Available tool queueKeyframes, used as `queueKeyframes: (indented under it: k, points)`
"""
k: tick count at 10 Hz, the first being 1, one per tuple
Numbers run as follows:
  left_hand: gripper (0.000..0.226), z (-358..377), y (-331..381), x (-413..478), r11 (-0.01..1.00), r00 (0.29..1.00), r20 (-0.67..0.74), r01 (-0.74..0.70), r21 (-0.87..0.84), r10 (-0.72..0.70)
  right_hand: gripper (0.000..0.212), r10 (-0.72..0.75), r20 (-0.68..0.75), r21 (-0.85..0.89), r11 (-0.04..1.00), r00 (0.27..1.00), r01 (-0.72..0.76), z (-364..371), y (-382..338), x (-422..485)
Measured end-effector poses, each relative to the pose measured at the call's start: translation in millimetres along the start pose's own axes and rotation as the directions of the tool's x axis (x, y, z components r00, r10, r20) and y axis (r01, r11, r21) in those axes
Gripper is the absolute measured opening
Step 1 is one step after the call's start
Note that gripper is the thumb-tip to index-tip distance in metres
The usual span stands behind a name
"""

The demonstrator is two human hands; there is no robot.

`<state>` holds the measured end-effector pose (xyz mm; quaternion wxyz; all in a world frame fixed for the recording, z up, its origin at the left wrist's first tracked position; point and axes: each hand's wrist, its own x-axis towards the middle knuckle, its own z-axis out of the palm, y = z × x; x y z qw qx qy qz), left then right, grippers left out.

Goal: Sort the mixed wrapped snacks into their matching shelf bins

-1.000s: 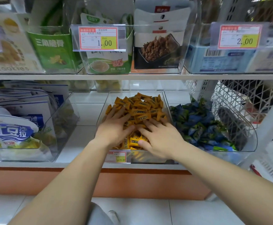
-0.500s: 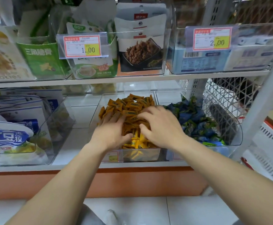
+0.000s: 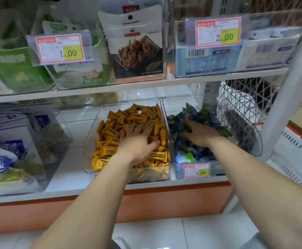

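A clear bin [image 3: 90,141] on the lower shelf is heaped with yellow-orange wrapped snacks [image 3: 123,119]. My left hand [image 3: 137,141] lies flat on that heap, fingers spread, holding nothing I can make out. To its right a second clear bin [image 3: 254,146] holds blue and green wrapped snacks [image 3: 206,115]. My right hand [image 3: 198,132] rests palm down on the blue-green pile, fingers reaching in among the wrappers; whether it grips one is hidden.
A price tag reading 1.00 [image 3: 196,170] hangs on the right bin's front. A clear bin of blue-white bags [image 3: 6,151] stands at left. The upper shelf [image 3: 146,85] carries bins of packets with price tags. A white shelf post [image 3: 290,81] and white wire basket [image 3: 297,155] stand at right.
My right hand has left the yellow snack bin and moved right onto the blue-green snacks. The left hand stays on the yellow heap. The view has shifted closer.
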<state>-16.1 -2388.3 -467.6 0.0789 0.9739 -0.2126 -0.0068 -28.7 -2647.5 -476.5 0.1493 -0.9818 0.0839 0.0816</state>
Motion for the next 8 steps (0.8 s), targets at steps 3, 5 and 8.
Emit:
queueKeyframes:
  k: [3, 5, 8]
  points:
    - [0.061, -6, -1, 12, 0.995, 0.954, -0.297, -0.066, -0.08, 0.04, 0.062, -0.088, -0.393, -0.241, 0.97, 0.915, -0.01, -27, 4, 22]
    - [0.068, 5, -9, 16, 0.999, 0.995, -0.095, -0.04, -0.007, 0.039, 0.082, -0.05, 0.035, -0.03, 0.998, 0.998, 0.051, 6, 17, 42]
    - [0.07, -20, -5, 7, 0.999, 0.999, -0.033, -0.029, -0.04, 0.028, 0.062, -0.072, -0.097, -0.194, 0.98, 0.993, 0.052, -18, -4, -6]
